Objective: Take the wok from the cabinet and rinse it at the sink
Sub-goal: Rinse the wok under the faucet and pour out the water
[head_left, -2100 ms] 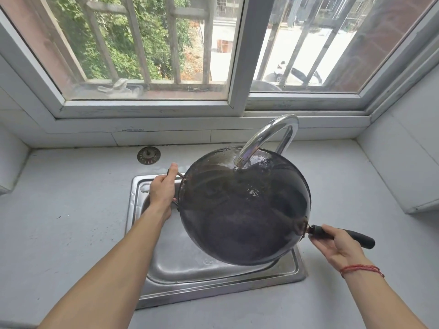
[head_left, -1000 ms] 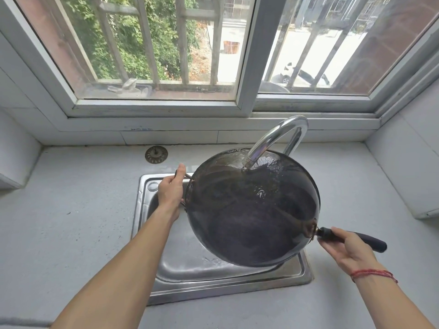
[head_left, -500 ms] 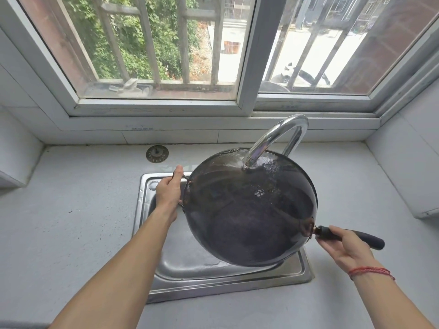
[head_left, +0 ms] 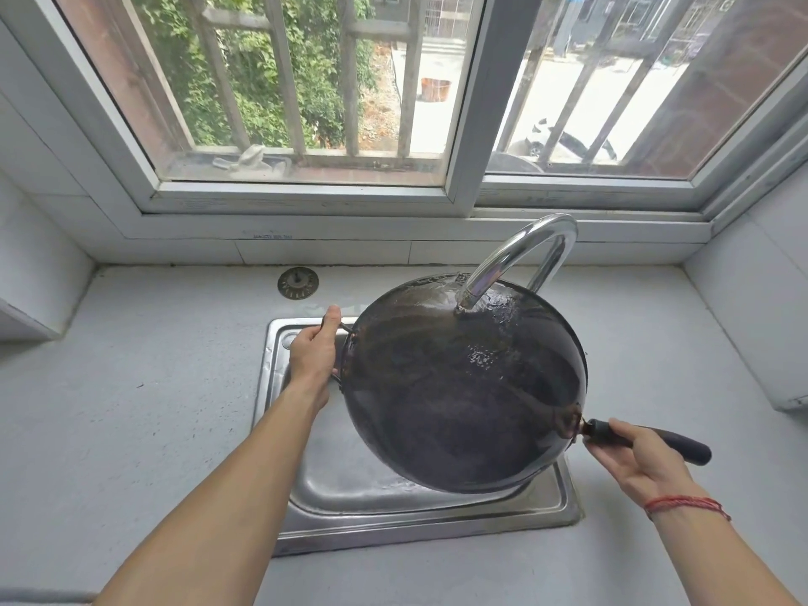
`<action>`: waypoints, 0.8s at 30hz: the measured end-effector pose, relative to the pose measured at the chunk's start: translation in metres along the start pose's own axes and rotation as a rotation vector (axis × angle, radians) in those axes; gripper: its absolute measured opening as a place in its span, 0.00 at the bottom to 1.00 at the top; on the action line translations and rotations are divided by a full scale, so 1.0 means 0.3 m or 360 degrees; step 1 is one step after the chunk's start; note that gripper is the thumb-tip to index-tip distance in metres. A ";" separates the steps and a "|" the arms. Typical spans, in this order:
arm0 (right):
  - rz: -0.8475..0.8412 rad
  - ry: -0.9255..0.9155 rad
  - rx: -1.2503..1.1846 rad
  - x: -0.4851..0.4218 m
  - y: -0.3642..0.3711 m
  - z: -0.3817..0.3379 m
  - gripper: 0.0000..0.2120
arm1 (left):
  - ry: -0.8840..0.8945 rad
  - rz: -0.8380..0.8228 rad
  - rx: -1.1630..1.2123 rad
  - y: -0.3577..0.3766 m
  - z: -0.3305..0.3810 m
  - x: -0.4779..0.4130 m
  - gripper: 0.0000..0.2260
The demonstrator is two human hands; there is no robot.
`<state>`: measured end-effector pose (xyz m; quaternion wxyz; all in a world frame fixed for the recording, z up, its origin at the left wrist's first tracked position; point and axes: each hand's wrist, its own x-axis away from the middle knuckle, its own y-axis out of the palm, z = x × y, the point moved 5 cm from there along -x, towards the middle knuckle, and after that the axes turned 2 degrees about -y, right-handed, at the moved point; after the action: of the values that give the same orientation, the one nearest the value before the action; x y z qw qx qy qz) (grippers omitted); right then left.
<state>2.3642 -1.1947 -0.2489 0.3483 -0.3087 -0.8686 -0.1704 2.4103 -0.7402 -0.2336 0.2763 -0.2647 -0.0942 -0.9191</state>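
Left hand (head_left: 314, 352) fingers wrapped around the wok's small loop handle (head_left: 342, 329), thumb up on top. Right hand (head_left: 639, 462) fingers curled under and around the long black handle (head_left: 651, 439), gripping it near the rim end; red string bracelet (head_left: 686, 504) on that wrist. Both hands carry the wok (head_left: 463, 387), dark and round, held above the sink (head_left: 393, 513), tilted with its near edge lower and its inside facing the camera. Faucet (head_left: 520, 260), chrome gooseneck, curves down over the wok's far rim; spout tip sits just inside the bowl. Water running, wet shine and splashes on the upper inner wall. Sink is steel, set into a pale grey tabletop (head_left: 131, 408); the wok covers most of the basin. Round metal drain strainer (head_left: 298, 283) lies on the tabletop behind the sink, left of the faucet, apart from the wok. Window (head_left: 470, 124) with bars behind the faucet, greenery and a paved yard outside.
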 end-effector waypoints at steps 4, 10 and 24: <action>-0.0009 0.0012 0.0007 -0.002 -0.003 -0.002 0.03 | 0.0033 0.0054 -0.0028 0.007 0.013 0.023 0.17; -0.0021 0.0004 0.0034 -0.020 0.001 0.001 0.03 | 0.0049 0.0062 -0.0053 -0.002 0.035 0.038 0.17; -0.0135 0.0054 0.0132 -0.028 0.122 0.047 0.18 | 0.0050 0.0193 -0.0026 -0.140 0.036 0.035 0.18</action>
<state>2.3858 -1.1636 -0.2618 0.3680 -0.2540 -0.8811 -0.1541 2.3842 -0.7066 -0.2200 0.3308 -0.2578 -0.0662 -0.9054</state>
